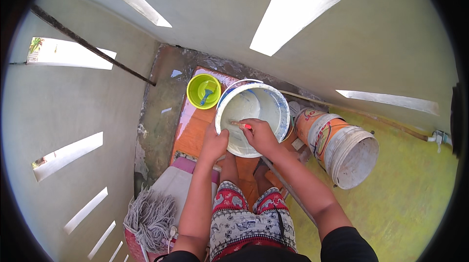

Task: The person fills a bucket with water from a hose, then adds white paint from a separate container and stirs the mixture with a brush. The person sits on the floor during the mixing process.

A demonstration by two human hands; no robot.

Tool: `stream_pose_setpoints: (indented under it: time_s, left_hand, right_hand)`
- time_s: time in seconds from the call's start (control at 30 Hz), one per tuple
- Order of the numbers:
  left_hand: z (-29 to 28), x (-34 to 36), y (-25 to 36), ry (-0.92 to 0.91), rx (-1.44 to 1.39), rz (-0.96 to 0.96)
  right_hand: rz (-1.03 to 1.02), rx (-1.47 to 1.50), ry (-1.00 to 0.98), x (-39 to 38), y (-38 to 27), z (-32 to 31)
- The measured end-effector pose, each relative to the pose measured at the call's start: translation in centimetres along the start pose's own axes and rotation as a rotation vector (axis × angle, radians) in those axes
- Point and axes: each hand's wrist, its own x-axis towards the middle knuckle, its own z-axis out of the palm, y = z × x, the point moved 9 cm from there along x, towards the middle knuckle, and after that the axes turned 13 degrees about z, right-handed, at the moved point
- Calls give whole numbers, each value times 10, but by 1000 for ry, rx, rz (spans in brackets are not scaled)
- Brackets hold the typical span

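A large white bucket [278, 110], its inside streaked with pale and blue residue, is tilted toward me in front of my legs. My left hand [215, 141] is closed on its near left rim. Over the bucket's mouth my right hand [261, 137] grips a short brown tool with a red end [241, 124]; its exact kind is unclear. The tool's far tip points into the bucket, and whether it touches the inside I cannot tell. Just left of the bucket stands a lime-green bowl [189, 91] holding a paintbrush with a blue handle [206, 97].
Stacked used buckets [337, 140] lie on their side at the right, on the yellow-green floor [405, 193]. An orange board [193, 130] lies underfoot. A grey string mop [151, 218] is at lower left. A pipe with a tap [439, 137] runs along the right wall.
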Motion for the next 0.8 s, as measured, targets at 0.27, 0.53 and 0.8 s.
stream_pose_setpoints:
  time_s: [0.27, 0.53, 0.8]
  left_hand:
    - [-5, -4, 16, 43, 1, 33]
    - [-4, 11, 21, -6, 46, 114]
    - [-6, 12, -11, -47, 229, 105]
  right_hand:
    - [-102, -40, 304, 28, -9, -45]
    - [12, -88, 21, -3, 2, -2]
    - [-153, -158, 238, 48, -25, -37]
